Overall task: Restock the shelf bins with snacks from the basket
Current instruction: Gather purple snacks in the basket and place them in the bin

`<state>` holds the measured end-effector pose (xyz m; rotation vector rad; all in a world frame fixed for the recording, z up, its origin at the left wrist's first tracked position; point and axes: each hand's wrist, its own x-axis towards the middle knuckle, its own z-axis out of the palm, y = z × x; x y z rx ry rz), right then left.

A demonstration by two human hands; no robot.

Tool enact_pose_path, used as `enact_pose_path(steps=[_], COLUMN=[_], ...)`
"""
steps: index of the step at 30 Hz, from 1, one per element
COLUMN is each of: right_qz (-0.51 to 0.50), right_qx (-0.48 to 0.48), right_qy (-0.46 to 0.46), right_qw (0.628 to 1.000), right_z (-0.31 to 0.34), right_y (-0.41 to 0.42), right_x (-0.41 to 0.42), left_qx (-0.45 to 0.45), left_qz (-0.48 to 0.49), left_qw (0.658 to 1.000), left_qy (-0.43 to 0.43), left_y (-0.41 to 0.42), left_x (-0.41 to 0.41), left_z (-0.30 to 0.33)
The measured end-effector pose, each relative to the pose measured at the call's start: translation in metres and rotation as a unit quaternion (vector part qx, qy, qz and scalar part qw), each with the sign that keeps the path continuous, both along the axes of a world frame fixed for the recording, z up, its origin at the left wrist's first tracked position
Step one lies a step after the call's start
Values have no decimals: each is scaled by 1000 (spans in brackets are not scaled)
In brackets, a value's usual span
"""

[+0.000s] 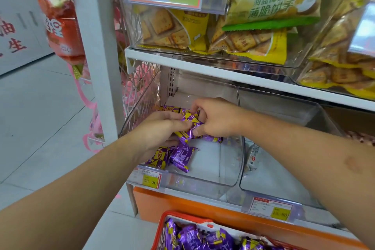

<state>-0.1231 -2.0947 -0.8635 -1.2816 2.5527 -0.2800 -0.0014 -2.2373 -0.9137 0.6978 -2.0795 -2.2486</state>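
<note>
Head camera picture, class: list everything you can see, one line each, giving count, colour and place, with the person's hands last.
Purple snack packets: several, purple and yellow, in the lower left clear bin.
Clear bin: one, transparent, lower shelf, left.
Neighbouring bin: one, transparent, right of it.
Basket: one, orange-red, bottom edge, holding more purple packets.
Cracker bags: several, yellow, upper bins.
Price tag: one, yellow and white, bin front.
Left hand: gripping purple packets.
Right hand: pinching the same packets.

hands (pixel 162 128): 2 | clear bins (pixel 229 170): 2 lower | basket (pixel 162 227): 1 | price tags (pixel 150 178): 3
</note>
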Motion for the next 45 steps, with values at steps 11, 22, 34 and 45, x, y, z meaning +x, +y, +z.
enact_pose_path(steps=[11,22,34,45], right_qz=[87,49,55,122], right_qx=[101,314,335,185], right_qy=[134,178,197,127], right_qw=[982,931,920,967], right_z=[-3,-15,-24,-25], right_y=[-3,-21,-19,-14], right_x=[5,12,23,26], left_qx=[-43,-567,-575,-567], left_qz=[-32,-273,-302,-155], left_qw=[999,777,756,805], left_qy=[4,-16,-80,-86], left_y=[9,-3,-3,-20], left_x=[-31,-28,-26,-14], left_z=[-14,-43,-42,-30])
